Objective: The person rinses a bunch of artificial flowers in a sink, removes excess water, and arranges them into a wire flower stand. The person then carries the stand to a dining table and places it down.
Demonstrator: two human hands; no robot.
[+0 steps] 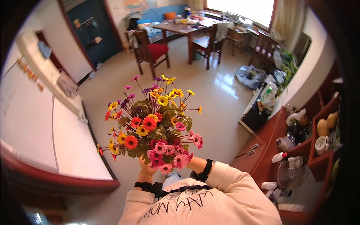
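A large bunch of daisy-like flowers (153, 126), apparently artificial, is held up in front of my chest. Its blooms are red, orange, yellow, purple and pink, over brownish-green leaves. From below, my left hand (146, 168) grips it at the near left side, with the fingers out of sight under the leaves. My right forearm (197, 164) reaches under the pink blooms from the right, and the right hand itself is covered by them. The base of the bunch and whatever holds the stems are hidden. Black straps circle both wrists.
On the right stands a red-brown cabinet (261, 157) with bottles, gourds and jars. Plastic bags (250, 76) lie on the tiled floor beyond it. A white-topped surface (78, 137) runs along the left. Farther off are a dining table (182, 28) and a red-seated chair (156, 52).
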